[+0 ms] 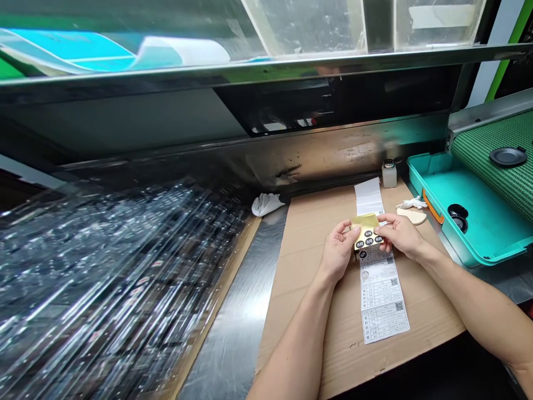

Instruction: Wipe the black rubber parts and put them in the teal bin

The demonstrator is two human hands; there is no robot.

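Observation:
A small yellow sticker sheet (pixel 366 224) with several round black stickers is held up between both hands. My left hand (pixel 339 250) pinches its left edge between thumb and fingers. On the right edge, my right hand (pixel 397 234) grips it the same way. Beneath the hands, a long white printed label strip (pixel 385 305) with tables and square codes lies on a cardboard sheet (pixel 303 266). One round black sticker (pixel 363 254) sits on the strip, just below the yellow sheet.
Clear plastic-wrapped items (pixel 125 294) fill the left side. A teal bin (pixel 491 205) with black round parts stands right, beside a green conveyor (pixel 499 150). A small bottle (pixel 389 174), a white cloth (pixel 266 204) and a beige pad (pixel 412 216) lie behind. A metal ledge crosses above.

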